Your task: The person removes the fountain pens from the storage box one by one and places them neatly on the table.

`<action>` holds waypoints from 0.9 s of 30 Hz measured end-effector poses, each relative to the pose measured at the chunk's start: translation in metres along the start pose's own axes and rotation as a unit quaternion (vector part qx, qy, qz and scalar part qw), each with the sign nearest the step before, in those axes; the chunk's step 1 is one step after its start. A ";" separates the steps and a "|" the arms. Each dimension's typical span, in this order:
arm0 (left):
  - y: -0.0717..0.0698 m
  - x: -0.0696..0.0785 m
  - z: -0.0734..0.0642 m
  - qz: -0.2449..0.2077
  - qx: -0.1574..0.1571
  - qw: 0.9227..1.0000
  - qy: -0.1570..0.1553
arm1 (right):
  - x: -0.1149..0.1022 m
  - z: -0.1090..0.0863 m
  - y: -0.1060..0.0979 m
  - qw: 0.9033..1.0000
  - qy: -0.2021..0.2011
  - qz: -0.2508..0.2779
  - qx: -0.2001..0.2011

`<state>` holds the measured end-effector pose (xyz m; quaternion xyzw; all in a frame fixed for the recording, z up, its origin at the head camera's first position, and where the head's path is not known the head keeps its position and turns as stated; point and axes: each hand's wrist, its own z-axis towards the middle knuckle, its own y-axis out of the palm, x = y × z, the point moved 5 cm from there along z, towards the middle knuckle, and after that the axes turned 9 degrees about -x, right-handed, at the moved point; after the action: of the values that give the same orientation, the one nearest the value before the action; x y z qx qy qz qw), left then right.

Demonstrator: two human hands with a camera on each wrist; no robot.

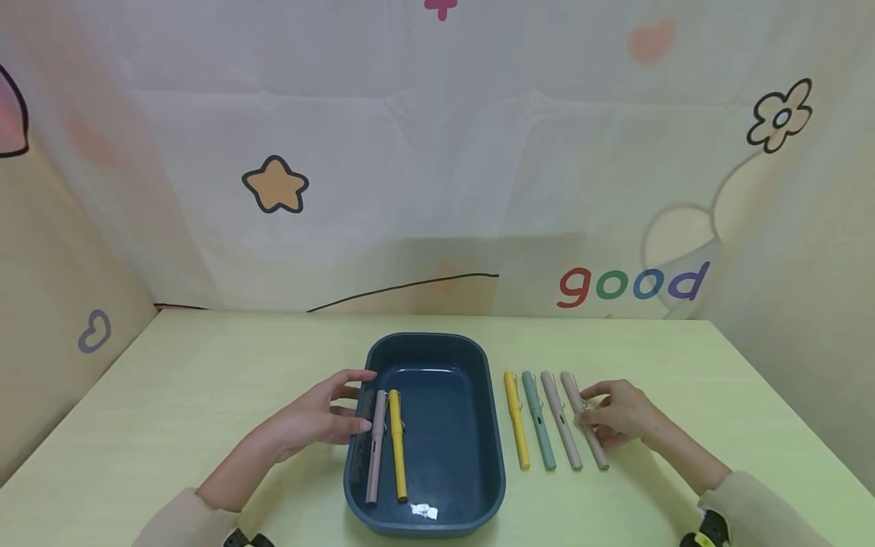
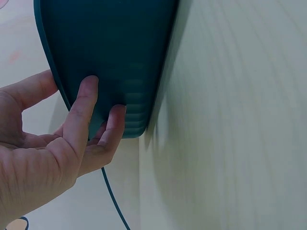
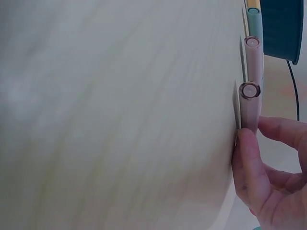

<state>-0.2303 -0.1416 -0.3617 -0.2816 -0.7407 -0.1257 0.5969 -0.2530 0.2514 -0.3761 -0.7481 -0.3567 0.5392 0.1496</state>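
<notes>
My left hand (image 1: 317,414) holds the left wall of a dark blue tray (image 1: 424,527); fingertips (image 2: 88,86) press its outer side and other digits reach over the rim. Inside the tray, a mauve pen (image 1: 375,456) and a yellow pen (image 1: 397,456) lie side by side, with a dark pen-like shape close to the left wall. Right of the tray is a row of a yellow pen (image 1: 517,425), a teal pen (image 1: 540,425) and two mauve pens. My right hand (image 1: 625,414) pinches the outermost mauve pen (image 3: 250,108) between thumb and finger, beside its neighbour (image 1: 562,425).
The pale table (image 1: 239,365) ends at a light cloth backdrop (image 1: 437,175) printed with a star, a flower and the word "good". Cloth also hangs along both sides. Dark watch-like bands (image 1: 711,528) sit at both wrists.
</notes>
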 end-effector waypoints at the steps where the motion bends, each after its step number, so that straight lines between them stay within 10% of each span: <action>1: 0.000 0.000 0.000 -0.001 0.000 1.000 0.000 | 0.001 0.000 0.000 1.000 0.004 0.003 0.001; 13: 0.004 0.000 0.000 0.000 0.003 1.000 0.001 | -0.006 -0.005 -0.014 1.000 -0.025 -0.001 -0.012; 27: 0.004 0.001 -0.002 0.005 0.024 1.000 -0.016 | -0.069 -0.019 -0.010 0.992 -0.111 0.030 -0.044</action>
<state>-0.2262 -0.1392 -0.3611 -0.2730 -0.7517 -0.0999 0.5920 -0.2504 0.2139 -0.3148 -0.6994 -0.3721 0.6072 0.0600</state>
